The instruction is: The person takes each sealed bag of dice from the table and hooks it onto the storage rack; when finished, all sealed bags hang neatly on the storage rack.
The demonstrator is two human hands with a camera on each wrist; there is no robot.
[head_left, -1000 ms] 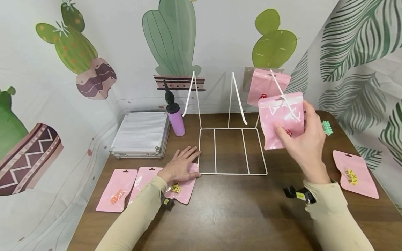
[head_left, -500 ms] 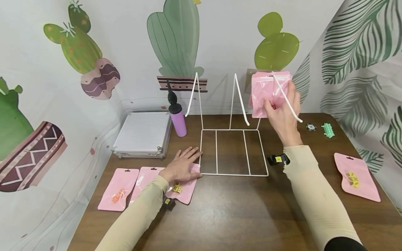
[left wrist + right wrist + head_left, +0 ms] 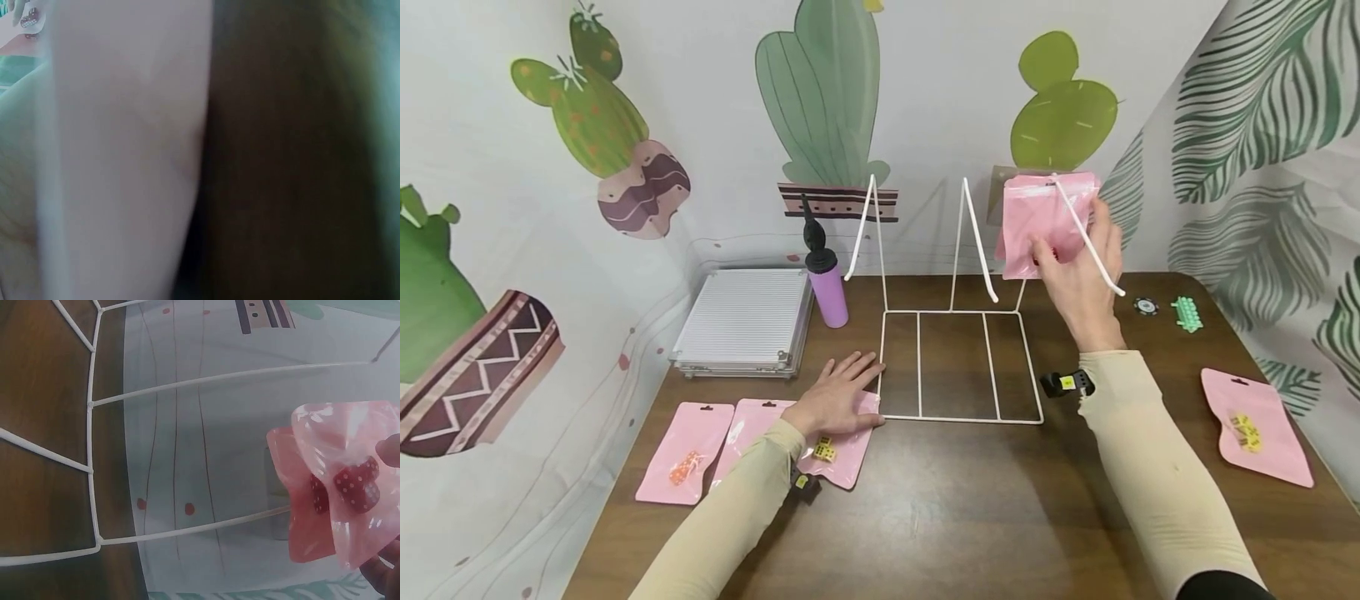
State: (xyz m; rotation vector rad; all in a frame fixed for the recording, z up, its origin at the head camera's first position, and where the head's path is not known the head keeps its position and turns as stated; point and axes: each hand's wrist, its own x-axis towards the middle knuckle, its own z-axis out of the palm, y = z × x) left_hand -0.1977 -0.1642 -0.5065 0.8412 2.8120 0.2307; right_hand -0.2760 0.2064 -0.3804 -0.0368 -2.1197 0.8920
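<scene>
Head view: near the worktop's (image 3: 925,533) back edge, the right hand's (image 3: 1081,285) grip pinches a pink bag (image 3: 1028,210), crossed by the white rack's (image 3: 961,419) right prong (image 3: 1086,237). The left hand (image 3: 837,398), fingers spread, rests over a yellow-dice bag (image 3: 852,465) at the rack's left edge. Left wrist view: mostly blurred. Right wrist view: the pinched bag overlaps a rear bag (image 3: 303,531).
</scene>
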